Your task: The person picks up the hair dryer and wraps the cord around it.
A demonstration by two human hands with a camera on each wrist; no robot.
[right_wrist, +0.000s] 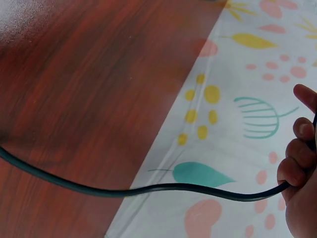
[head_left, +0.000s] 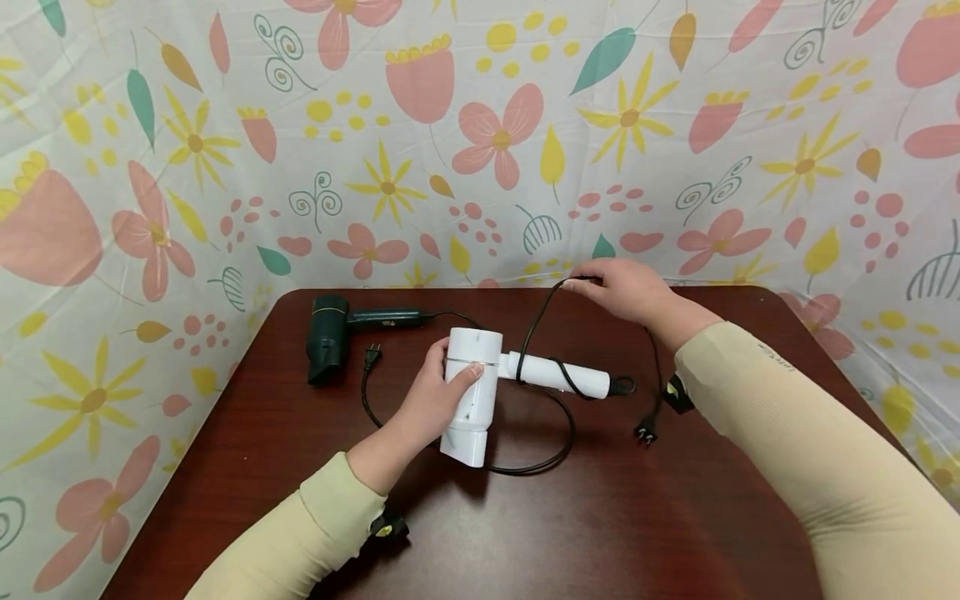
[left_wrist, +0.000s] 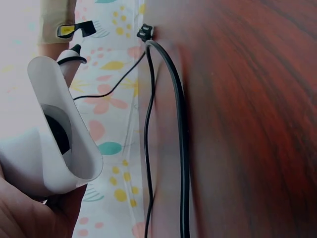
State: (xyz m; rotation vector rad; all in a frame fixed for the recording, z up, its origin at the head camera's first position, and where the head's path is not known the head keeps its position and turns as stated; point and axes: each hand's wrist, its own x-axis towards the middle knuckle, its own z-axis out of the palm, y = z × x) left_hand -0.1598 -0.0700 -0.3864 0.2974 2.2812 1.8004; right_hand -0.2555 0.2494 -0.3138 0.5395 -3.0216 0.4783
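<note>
A white hair dryer (head_left: 471,400) is in my left hand (head_left: 431,392), its handle (head_left: 588,379) pointing right and its nozzle toward me. The thumb lies across the barrel. In the left wrist view the flat nozzle opening (left_wrist: 81,144) shows close up. A black cord (head_left: 534,321) winds around the handle and rises to my right hand (head_left: 622,287), which pinches it above and behind the dryer. From that hand the cord drops to a two-pin plug (head_left: 645,431). In the right wrist view the curled fingers (right_wrist: 297,153) hold the cord (right_wrist: 173,187).
A dark green hair dryer (head_left: 327,337) lies at the table's back left, its cord running right behind the white one. Another plug (head_left: 372,357) sits near it, and a cord loop (head_left: 572,433) curves below the white dryer. Patterned cloth (head_left: 502,167) hangs behind the table (head_left: 570,533).
</note>
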